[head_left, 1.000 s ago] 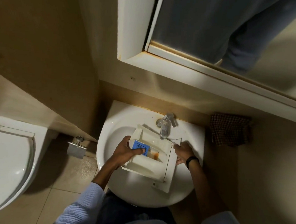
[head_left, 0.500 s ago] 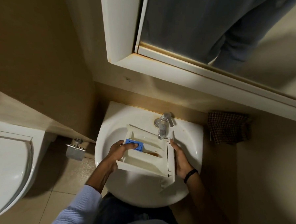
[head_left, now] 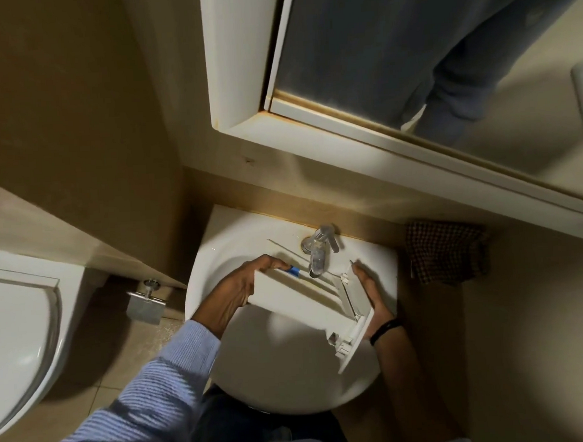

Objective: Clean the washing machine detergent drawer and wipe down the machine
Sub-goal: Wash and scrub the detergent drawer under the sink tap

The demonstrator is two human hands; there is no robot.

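The left hand grips the back end of the white detergent drawer, fingers curled over its top edge by the blue insert, while the right hand cups the front panel end, fingers wrapped behind it. The drawer is held tilted on its side over the sink, just under the tap. A checked cloth hangs right of the sink and a toilet stands to the left
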